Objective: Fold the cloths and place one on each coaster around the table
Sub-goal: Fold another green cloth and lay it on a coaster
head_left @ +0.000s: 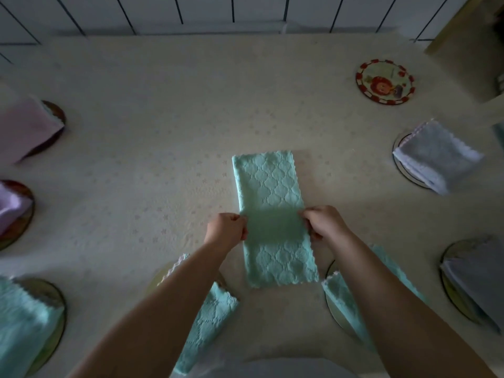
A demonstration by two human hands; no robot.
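Mint cloth (pixel 274 214): lying flat near the middle of the cream tablecloth (pixel 141 137), folded into a long narrow strip; its long axis is running away from the person toward the far edge of the table, leaning slightly leftward at the far end. Diamond-quilted texture and scalloped edges are showing.
Left hand (pixel 227 230): pinching the strip's left long edge about midway along, fingers curled closed on the fabric.
Right hand (pixel 323 223): gripping the right long edge straight across from the other hand, fingers likewise closed on the fabric.
Empty coaster (pixel 385 81): sitting far right, round, with a red-blocked rim and a cartoon figure; any writing is too small to read.
Grey cloth (pixel 436 156): resting folded on a coaster at the right.
Dark grey cloth (pixel 474 279): covering a coaster at the near right.
Pink cloth (pixel 24 132): sitting folded on a dark coaster at the left.
Lilac cloth (pixel 11 208): lying on a coaster below it.
Near mint cloths: one lying at the near left (pixel 21 323), two more (pixel 210 317) (pixel 343 296) partly hidden under the forearms.
Labels: no brand or readable text is showing on any cloth.
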